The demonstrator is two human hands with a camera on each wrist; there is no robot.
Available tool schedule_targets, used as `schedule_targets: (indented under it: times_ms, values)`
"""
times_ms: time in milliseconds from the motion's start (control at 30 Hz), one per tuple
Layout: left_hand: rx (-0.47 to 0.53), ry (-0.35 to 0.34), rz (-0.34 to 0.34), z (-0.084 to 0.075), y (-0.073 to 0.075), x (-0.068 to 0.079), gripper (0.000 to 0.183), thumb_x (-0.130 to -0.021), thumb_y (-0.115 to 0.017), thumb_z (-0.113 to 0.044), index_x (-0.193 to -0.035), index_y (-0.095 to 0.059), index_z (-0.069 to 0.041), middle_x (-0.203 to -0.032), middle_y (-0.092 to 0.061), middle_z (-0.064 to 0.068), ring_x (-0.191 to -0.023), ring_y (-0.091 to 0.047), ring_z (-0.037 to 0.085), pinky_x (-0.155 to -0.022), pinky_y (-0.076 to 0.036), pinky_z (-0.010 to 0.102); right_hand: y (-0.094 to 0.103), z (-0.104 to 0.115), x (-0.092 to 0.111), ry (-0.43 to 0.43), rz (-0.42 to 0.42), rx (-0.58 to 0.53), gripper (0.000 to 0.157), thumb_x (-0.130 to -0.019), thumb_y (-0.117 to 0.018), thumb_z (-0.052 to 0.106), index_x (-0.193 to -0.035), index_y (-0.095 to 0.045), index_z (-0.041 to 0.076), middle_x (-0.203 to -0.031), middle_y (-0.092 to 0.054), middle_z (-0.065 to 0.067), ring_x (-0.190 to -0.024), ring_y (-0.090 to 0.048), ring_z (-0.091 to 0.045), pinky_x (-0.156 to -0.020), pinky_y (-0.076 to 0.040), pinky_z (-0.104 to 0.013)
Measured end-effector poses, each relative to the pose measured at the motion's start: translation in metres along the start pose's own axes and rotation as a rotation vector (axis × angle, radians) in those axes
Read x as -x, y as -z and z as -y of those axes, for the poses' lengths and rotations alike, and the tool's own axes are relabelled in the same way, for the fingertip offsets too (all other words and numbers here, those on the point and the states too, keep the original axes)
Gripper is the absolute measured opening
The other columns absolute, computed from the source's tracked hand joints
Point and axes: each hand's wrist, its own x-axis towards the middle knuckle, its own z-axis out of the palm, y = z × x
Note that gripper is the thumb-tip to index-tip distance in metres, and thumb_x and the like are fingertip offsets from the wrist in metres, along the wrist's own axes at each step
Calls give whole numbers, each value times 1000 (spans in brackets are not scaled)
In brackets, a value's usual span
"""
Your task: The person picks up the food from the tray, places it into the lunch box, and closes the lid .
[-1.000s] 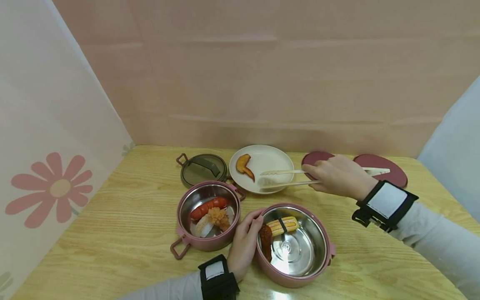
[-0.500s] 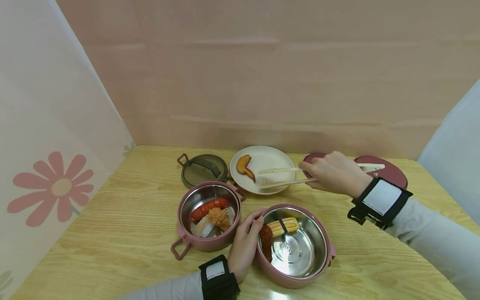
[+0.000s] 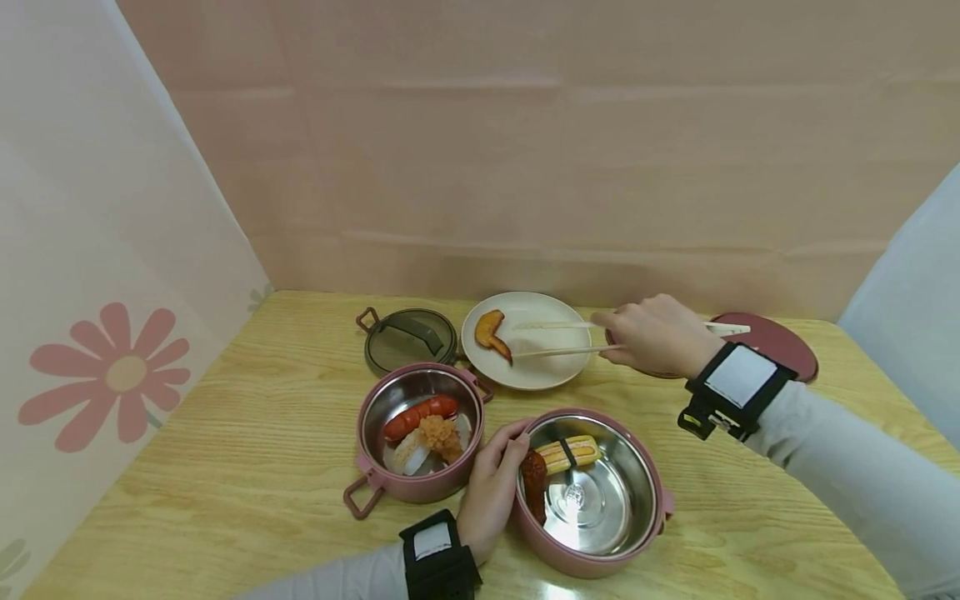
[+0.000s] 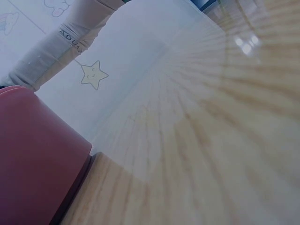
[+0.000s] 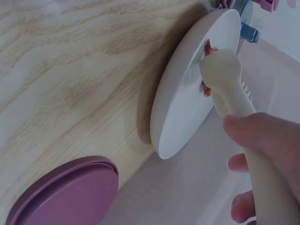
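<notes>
My right hand (image 3: 658, 335) grips cream tongs (image 3: 570, 352), whose two arms are spread over the white plate (image 3: 551, 375). A brown chicken wing (image 3: 491, 329) lies at the plate's left, just left of the tips; the tongs (image 5: 225, 70) partly cover it in the right wrist view. My left hand (image 3: 487, 492) holds the near-left side of a pink steel-lined pot (image 3: 592, 565), fingers at its rim. Inside sit a glazed drumstick (image 3: 534, 487) and a yellow piece with a dark band (image 3: 570, 454). The left hand itself is outside the left wrist view.
Left of my left hand stands a second pink pot (image 3: 420, 490) with a sausage (image 3: 420, 417) and a fried piece (image 3: 438, 435). Behind it lies a dark lid (image 3: 390, 354). A maroon lid (image 3: 780, 346) lies at the right, another partly under my right hand.
My right hand has moved a little left and away from me, bringing the tong tips closer to the chicken wing. The left hand and pots stay put.
</notes>
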Motion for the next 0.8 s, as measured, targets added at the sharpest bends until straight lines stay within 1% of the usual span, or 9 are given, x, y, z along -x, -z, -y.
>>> schedule_targets:
  times_ms: [167, 300, 400, 600, 700, 800]
  values:
    - [-2, 13, 2, -1, 0, 0, 43, -103, -43, -36, -135, -54, -9, -137, -53, 9, -132, -43, 27, -113, -31, 52, -3, -1, -5, -11, 9, 15, 37, -81, -75, 34, -110, -68, 12, -63, -58, 5, -52, -50, -10, -41, -38, -29]
    - [2, 12, -1, 0, 0, 0, 43, -103, -43, -36, -135, -54, -9, -137, -53, 9, -133, -43, 27, -113, -30, 51, -5, -3, -9, -11, -8, 8, 35, -81, -75, 35, -107, -68, 13, -61, -59, 6, -52, -53, -12, -41, -39, -30]
    - [4, 11, -2, 0, 0, 0, 43, -103, -43, -36, -135, -54, -9, -137, -53, 9, -133, -42, 27, -113, -30, 51, -8, -4, -12, -15, -13, -9, 36, -81, -76, 36, -106, -67, 11, -59, -58, 5, -50, -52, -13, -42, -41, -32]
    - [-1, 8, -1, -1, -1, 0, 43, -103, -43, -36, -135, -54, -8, -137, -53, 10, -133, -42, 27, -113, -30, 52, -6, 2, -17, -43, 50, -91, 43, -85, -73, 39, -111, -67, 4, -59, -57, 1, -48, -51, -14, -47, -47, -36]
    - [3, 9, -3, -1, -1, 0, 43, -103, -43, -36, -135, -54, -9, -137, -53, 9, -132, -43, 27, -112, -30, 52, -4, 8, -20, -62, 75, -145, 44, -87, -70, 40, -111, -67, 3, -60, -57, 0, -49, -50, -14, -48, -46, -34]
    - [5, 11, -5, -1, -1, 0, 43, -103, -44, -35, -135, -54, -8, -137, -53, 9, -132, -43, 27, -112, -30, 52, -2, 16, -22, -56, 104, -176, 41, -89, -68, 39, -108, -67, 3, -59, -53, 2, -49, -47, -12, -47, -42, -30]
